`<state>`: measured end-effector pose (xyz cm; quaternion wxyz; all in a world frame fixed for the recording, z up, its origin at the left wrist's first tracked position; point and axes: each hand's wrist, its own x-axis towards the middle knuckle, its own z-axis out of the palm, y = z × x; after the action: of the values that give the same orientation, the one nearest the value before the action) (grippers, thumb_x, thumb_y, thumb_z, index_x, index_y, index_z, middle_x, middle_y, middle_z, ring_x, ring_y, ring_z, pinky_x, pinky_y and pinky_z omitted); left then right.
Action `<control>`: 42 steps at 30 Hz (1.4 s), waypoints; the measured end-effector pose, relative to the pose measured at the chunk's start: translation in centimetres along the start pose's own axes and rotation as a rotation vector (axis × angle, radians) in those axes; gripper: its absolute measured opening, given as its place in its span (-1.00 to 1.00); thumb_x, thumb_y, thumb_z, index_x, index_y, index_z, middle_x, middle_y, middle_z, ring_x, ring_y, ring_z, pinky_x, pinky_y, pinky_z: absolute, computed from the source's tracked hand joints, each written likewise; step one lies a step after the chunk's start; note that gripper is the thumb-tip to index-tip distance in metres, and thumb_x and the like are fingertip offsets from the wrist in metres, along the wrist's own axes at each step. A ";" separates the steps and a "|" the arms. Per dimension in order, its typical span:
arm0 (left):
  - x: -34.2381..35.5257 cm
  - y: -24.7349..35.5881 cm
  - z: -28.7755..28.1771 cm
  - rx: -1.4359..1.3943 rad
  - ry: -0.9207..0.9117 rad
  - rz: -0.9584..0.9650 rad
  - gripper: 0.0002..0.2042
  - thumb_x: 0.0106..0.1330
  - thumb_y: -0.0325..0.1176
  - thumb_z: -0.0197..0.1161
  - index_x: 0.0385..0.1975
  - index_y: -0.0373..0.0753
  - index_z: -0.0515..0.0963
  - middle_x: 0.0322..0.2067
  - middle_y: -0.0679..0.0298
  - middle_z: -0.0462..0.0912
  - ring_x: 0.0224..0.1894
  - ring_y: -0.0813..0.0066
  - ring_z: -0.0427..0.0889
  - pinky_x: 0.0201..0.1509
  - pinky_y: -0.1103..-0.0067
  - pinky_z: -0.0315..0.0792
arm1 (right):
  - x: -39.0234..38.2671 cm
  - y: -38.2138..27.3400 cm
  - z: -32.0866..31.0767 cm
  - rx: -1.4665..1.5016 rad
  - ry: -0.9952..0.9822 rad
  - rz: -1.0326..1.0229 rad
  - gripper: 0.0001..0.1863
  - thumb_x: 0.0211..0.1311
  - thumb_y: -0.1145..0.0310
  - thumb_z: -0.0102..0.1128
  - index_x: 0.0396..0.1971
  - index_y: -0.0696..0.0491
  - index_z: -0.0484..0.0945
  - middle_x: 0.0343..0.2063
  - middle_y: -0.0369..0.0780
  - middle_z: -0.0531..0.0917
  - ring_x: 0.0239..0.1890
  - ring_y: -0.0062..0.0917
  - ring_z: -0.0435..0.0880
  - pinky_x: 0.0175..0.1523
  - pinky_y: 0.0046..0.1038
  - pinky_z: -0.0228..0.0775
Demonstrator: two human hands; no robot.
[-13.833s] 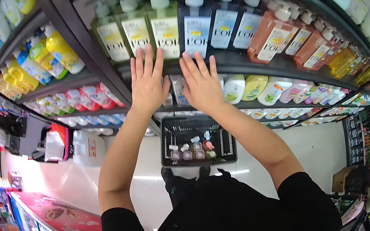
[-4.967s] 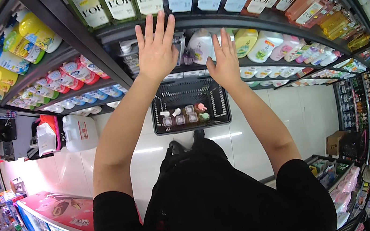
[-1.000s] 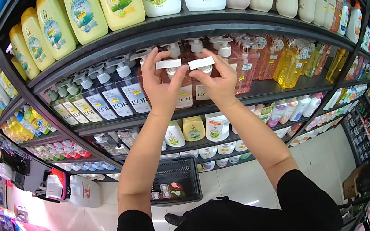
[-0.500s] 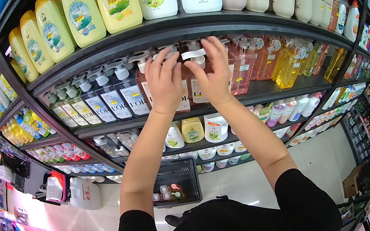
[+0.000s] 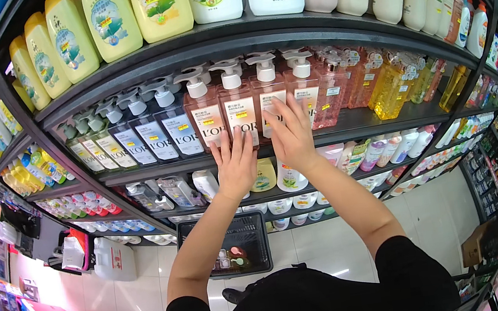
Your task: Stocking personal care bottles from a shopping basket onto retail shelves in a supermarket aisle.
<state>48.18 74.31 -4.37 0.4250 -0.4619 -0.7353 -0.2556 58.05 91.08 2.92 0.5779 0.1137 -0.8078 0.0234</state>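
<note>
Several pink pump bottles with white pump heads stand side by side at the middle of the shelf. My left hand (image 5: 238, 166) is open, its fingers spread over the lower front of the second pink pump bottle (image 5: 236, 103) and the shelf edge below. Against the front label of the third pink pump bottle (image 5: 268, 87) lie the outstretched fingers of my right hand (image 5: 291, 137). That hand also reaches toward the fourth pink pump bottle (image 5: 304, 78) and holds nothing. The first pink pump bottle (image 5: 201, 106) stands upright just left of my fingers.
Dark blue pump bottles (image 5: 176, 124) adjoin on the left, faceted pink bottles (image 5: 328, 90) and yellow bottles (image 5: 388, 94) on the right. An upper shelf edge (image 5: 232, 34) overhangs the row. On the floor sits a black basket (image 5: 261, 243) with a few items inside.
Both hands have come down from the pump heads to the lower fronts of the pink bottles. The pump heads now show uncovered, lined up along the row.
</note>
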 end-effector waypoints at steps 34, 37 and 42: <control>4.4 -1.0 0.0 0.108 0.071 -0.007 -0.22 0.28 -0.12 0.36 0.48 -0.25 0.27 0.55 -0.24 -0.06 0.59 -0.37 -0.20 0.57 -0.16 -0.37 | -3.0 6.9 -4.1 0.326 0.229 0.809 0.41 -0.18 0.08 0.75 0.58 0.17 -0.08 0.50 0.16 0.15 0.54 -0.05 0.17 0.54 -0.19 0.06; 3.3 -1.4 1.0 0.114 0.089 -0.004 -0.24 0.27 -0.11 0.35 0.47 -0.20 0.30 0.55 -0.21 -0.01 0.59 -0.34 -0.19 0.57 -0.17 -0.35 | -3.2 6.6 -4.1 0.303 0.226 0.824 0.37 -0.15 0.11 0.74 0.58 0.16 -0.06 0.46 0.14 0.24 0.47 -0.08 0.31 0.49 -0.25 0.17; 3.2 -1.6 1.5 0.113 0.118 -0.029 -0.27 0.25 -0.08 0.30 0.47 -0.10 0.35 0.56 -0.13 0.05 0.61 -0.25 -0.17 0.58 -0.13 -0.33 | -3.5 6.5 -3.9 0.234 0.228 0.808 0.33 -0.10 0.10 0.72 0.57 0.15 -0.04 0.43 0.13 0.29 0.45 -0.08 0.35 0.47 -0.25 0.21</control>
<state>45.50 76.23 -2.38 0.4893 -0.4107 -0.7288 -0.2465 61.34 98.65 1.52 0.5909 -0.1500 -0.7105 0.3516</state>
